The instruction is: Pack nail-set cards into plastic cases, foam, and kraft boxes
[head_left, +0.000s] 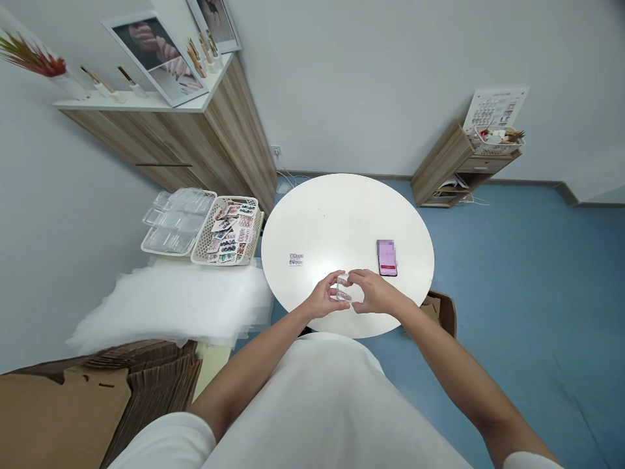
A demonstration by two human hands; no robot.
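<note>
Over the near edge of the round white table (342,208), both hands hold a small clear plastic box (344,288) between them. My left hand (324,296) has its fingers curled round the box's left side. My right hand (375,291) grips the right side with thumb and fingers. Whether the box's lid is raised is too small to tell. A small card of press-on nails (295,260) lies on the table, left of my hands. To the right, a phone (387,257) with a pink screen lies face up.
At left stand a basket of printed nail cards (196,257) and a basket of clear plastic boxes (146,246). White foam sheets (185,299) and folded cardboard (63,410) lie nearer. A wooden cabinet (234,124) rises behind; an open cardboard box (448,316) sits right of the table.
</note>
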